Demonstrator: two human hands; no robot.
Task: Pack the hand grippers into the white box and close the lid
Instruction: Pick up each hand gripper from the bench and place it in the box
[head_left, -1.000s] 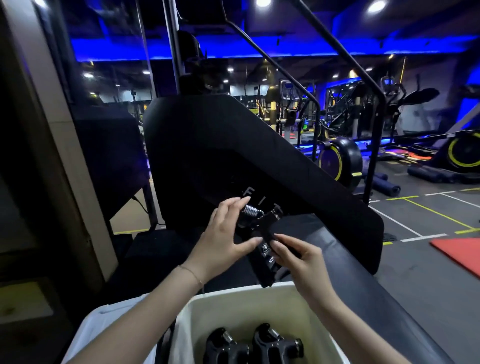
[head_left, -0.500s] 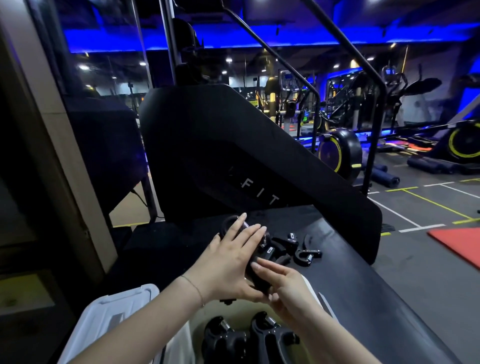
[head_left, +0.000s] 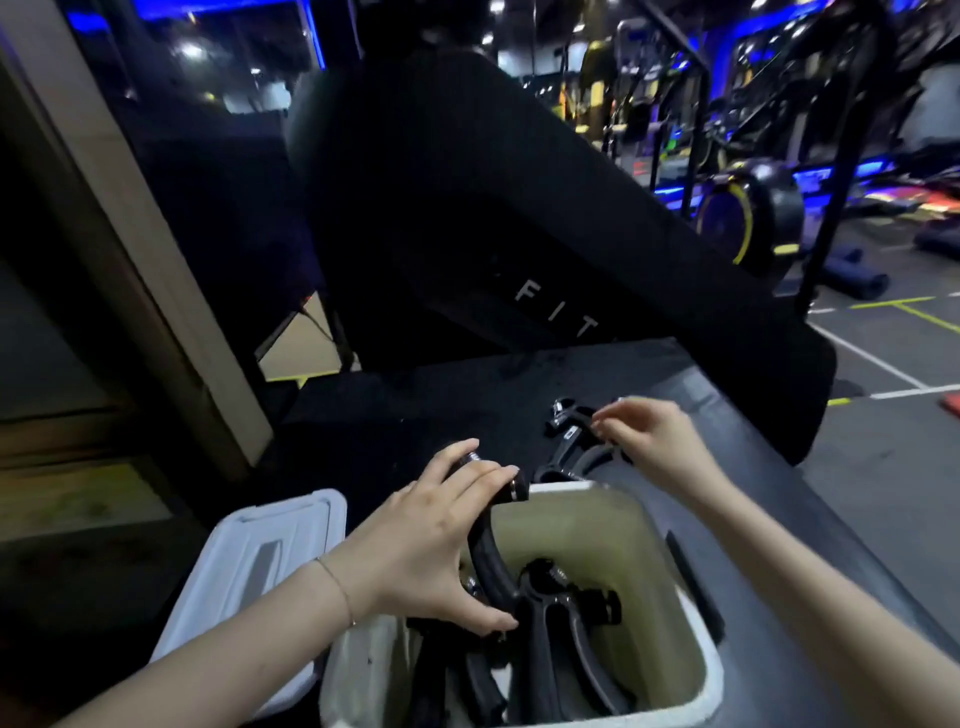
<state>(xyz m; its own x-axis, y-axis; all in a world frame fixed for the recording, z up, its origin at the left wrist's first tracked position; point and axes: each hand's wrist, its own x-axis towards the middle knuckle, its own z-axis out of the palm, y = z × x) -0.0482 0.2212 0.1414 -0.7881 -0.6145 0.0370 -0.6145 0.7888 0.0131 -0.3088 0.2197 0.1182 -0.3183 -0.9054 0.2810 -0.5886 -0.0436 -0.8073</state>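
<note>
Left hand (head_left: 431, 540) grips a hand gripper (head_left: 491, 551) over the white box (head_left: 691, 623) holding others, right hand (head_left: 649, 441) reaches, fingers loose, for more (head_left: 571, 441) on the desk (head_left: 415, 405); lid (head_left: 260, 566) off, left.

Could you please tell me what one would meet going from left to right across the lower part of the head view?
White plastic lid → left hand gripping a black hand gripper → open white box holding more grippers → right hand, farther back, over the loose black grippers on the dark surface.
</note>
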